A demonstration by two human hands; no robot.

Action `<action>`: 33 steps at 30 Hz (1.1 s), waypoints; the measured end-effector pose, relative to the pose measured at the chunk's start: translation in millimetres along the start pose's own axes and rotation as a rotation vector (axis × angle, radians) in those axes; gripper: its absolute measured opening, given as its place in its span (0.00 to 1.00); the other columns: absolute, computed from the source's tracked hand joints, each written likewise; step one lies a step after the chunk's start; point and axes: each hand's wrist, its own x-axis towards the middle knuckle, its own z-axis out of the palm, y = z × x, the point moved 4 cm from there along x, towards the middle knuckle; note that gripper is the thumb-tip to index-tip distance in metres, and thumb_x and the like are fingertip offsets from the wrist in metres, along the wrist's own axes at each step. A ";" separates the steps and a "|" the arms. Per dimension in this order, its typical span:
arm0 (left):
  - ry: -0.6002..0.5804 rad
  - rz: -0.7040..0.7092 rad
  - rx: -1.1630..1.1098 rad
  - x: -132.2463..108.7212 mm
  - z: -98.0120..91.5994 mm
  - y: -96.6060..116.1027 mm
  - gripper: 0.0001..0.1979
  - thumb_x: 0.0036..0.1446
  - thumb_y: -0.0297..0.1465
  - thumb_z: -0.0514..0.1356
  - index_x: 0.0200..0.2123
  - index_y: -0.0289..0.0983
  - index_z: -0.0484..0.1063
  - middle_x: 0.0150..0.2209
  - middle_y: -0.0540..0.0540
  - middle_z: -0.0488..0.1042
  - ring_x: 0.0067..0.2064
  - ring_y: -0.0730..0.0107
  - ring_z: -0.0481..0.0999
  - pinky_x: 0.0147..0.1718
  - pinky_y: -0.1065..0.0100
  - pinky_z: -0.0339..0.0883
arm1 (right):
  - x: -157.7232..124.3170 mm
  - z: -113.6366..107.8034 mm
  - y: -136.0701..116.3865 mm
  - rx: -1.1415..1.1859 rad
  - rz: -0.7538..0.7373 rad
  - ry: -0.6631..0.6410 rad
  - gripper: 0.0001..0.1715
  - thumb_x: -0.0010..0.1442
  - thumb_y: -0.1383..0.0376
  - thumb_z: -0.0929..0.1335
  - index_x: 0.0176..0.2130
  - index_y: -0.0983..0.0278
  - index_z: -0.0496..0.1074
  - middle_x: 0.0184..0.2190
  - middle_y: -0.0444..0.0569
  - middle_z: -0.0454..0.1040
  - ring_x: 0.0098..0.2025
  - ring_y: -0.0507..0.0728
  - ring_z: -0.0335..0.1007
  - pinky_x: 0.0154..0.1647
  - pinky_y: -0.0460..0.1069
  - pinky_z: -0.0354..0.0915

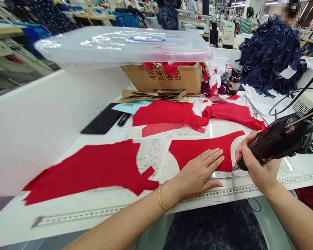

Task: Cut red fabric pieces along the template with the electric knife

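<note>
My left hand [199, 172] lies flat with its fingers stretched out on a red fabric piece [195, 152] with curved cut-outs at its ends. In my right hand [259, 166] is a black handheld power tool with a narrow metal tip [279, 137], tilted down to the left. Its tip meets or nearly meets the lower right corner of that fabric; exact contact is too small to tell. Under the fabric is a clear sheet [151, 154]. Left of it, a larger red fabric piece [99, 170] lies spread on the white table [75, 149].
A tape measure [80, 216] runs along the front edge. Behind are more red fabric pieces [164, 113], a cardboard box [164, 80] under a clear plastic lid [120, 45], a dark bottle [234, 81] and a heap of navy strips [271, 55]. A cable [299, 90] hangs at right.
</note>
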 end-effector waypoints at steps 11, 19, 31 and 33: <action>0.164 -0.142 0.122 -61.1 -27.0 -52.0 0.31 0.61 0.15 0.47 0.66 0.36 0.62 0.61 0.36 0.71 0.65 0.54 0.69 0.61 0.51 0.70 | 2.1 18.5 -7.5 0.163 -0.046 -0.034 0.14 0.59 0.70 0.69 0.45 0.60 0.66 0.23 0.37 0.70 0.20 0.51 0.68 0.21 0.47 0.65; 0.230 -0.233 0.030 -63.7 -25.3 -55.6 0.17 0.69 0.25 0.50 0.57 0.32 0.70 0.55 0.35 0.76 0.59 0.55 0.75 0.57 0.52 0.74 | -7.1 75.9 -2.2 0.239 -0.045 -0.125 0.15 0.58 0.71 0.69 0.45 0.59 0.66 0.24 0.37 0.69 0.19 0.50 0.66 0.20 0.46 0.65; 0.208 -0.334 -0.201 -62.6 -25.0 -56.1 0.20 0.70 0.28 0.48 0.60 0.30 0.67 0.60 0.32 0.70 0.66 0.55 0.66 0.62 0.47 0.66 | -14.4 118.5 13.5 0.111 -0.073 -0.179 0.10 0.61 0.63 0.69 0.42 0.58 0.65 0.27 0.42 0.67 0.30 0.56 0.72 0.32 0.55 0.73; 0.206 -0.330 -0.209 -62.1 -25.8 -55.5 0.20 0.70 0.28 0.48 0.61 0.29 0.66 0.60 0.30 0.70 0.66 0.53 0.66 0.62 0.46 0.66 | -14.5 121.3 13.0 0.112 -0.084 -0.185 0.10 0.62 0.63 0.69 0.43 0.58 0.65 0.27 0.41 0.66 0.28 0.56 0.71 0.31 0.55 0.72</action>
